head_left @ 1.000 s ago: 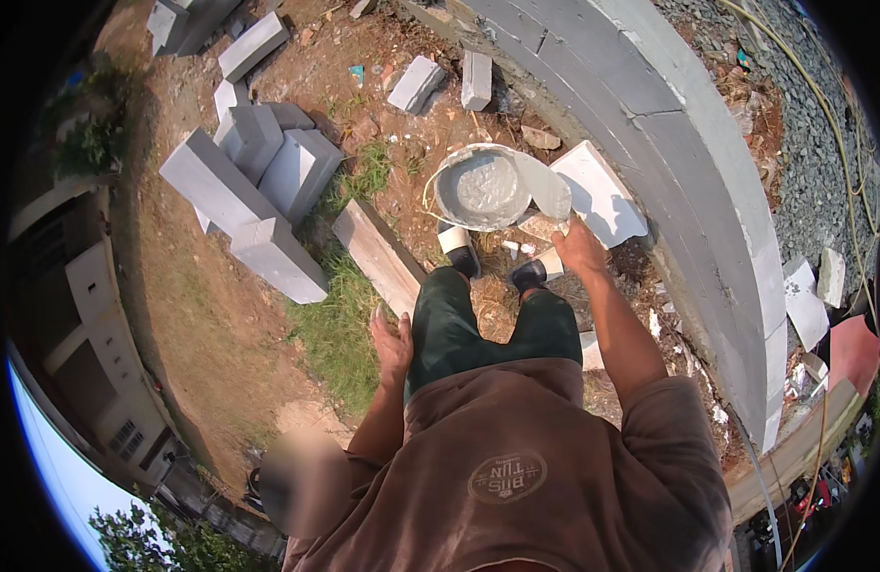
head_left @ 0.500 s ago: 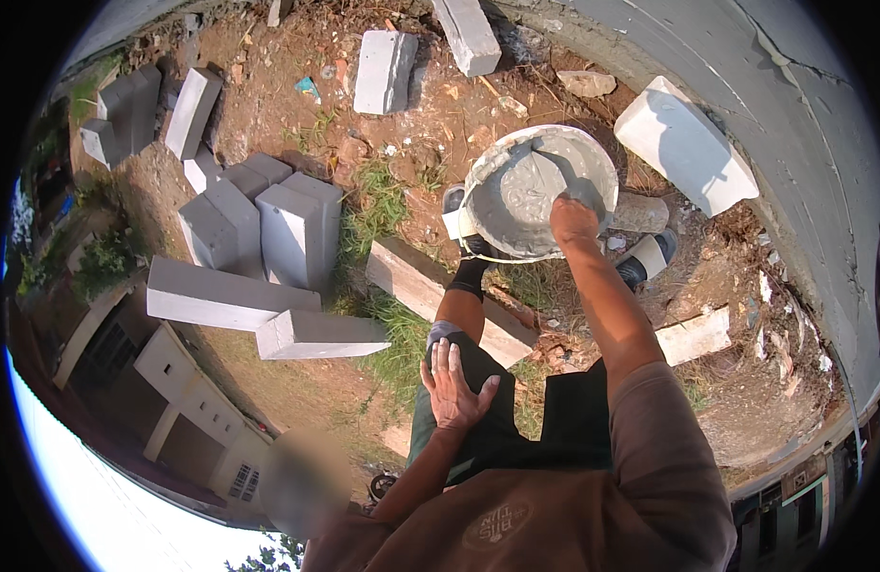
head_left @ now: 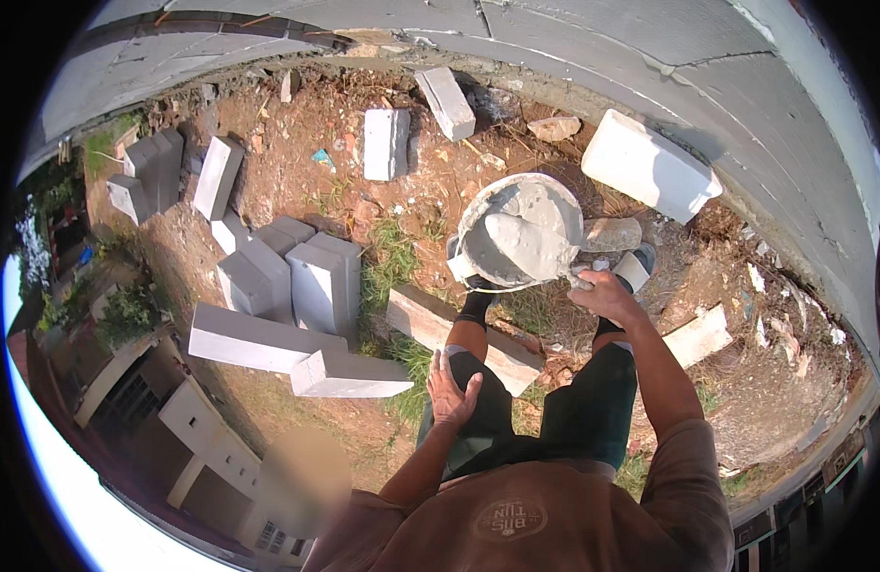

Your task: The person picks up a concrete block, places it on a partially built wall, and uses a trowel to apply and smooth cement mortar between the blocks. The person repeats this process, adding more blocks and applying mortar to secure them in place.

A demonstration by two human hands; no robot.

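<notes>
My right hand [head_left: 604, 296] is closed round the handle of a trowel [head_left: 531, 246], whose blade is heaped with wet grey mortar and lies over the bucket. Below the blade, more mortar [head_left: 547, 202] fills the round, mortar-smeared bucket [head_left: 466, 234], which stands on the ground between my feet. My left hand [head_left: 450, 389] rests flat on my left thigh, fingers spread and holding nothing.
Pale blocks [head_left: 324, 286] lie in a group at the left, with another block [head_left: 387, 143] beyond the bucket. A white tub-like container [head_left: 650, 164] sits by the grey wall [head_left: 745, 105] at the right. Across the grass near my left shin runs a long block [head_left: 421, 319].
My right hand has drawn back toward me and out of the bucket, bringing up the trowel with mortar on it. The view has tilted to show more wall. My left hand stays on my thigh.
</notes>
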